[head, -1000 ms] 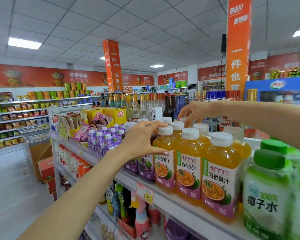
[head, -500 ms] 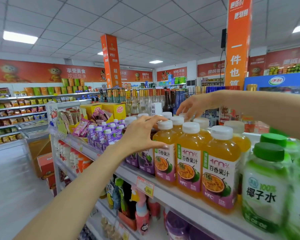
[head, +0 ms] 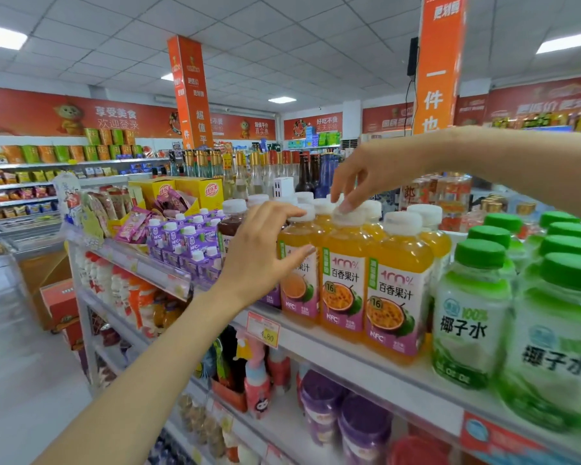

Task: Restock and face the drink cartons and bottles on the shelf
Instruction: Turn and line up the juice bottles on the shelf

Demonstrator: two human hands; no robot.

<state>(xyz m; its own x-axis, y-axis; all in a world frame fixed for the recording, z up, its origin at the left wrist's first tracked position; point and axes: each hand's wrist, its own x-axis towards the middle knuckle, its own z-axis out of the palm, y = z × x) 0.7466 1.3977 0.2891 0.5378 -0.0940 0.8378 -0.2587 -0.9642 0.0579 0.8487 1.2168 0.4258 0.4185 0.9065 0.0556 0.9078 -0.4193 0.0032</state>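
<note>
Orange passion fruit juice bottles (head: pixel 344 283) with white caps stand in rows on the top shelf (head: pixel 366 367). My left hand (head: pixel 259 253) cups the leftmost front bottle (head: pixel 299 290), thumb by its cap and fingers across its label. My right hand (head: pixel 366 179) reaches in from the right above the caps. Its index fingertip rests on the white cap (head: pixel 349 216) of the second front bottle and its other fingers are spread. Coconut water bottles (head: pixel 470 317) with green caps stand to the right. Small purple cartons (head: pixel 185 239) and a dark juice bottle (head: pixel 230 226) sit to the left.
A price tag (head: pixel 264 330) hangs on the shelf edge. Lower shelves hold purple tubs (head: pixel 363 427) and small bottles (head: pixel 257 380). Yellow boxes (head: pixel 195 191) and glass bottles (head: pixel 249 172) stand behind the top shelf. The aisle floor (head: pixel 24 380) lies to the left.
My right hand has come forward from the back-row caps onto a front-row cap. My left hand stays on the leftmost orange bottle. The view has moved closer.
</note>
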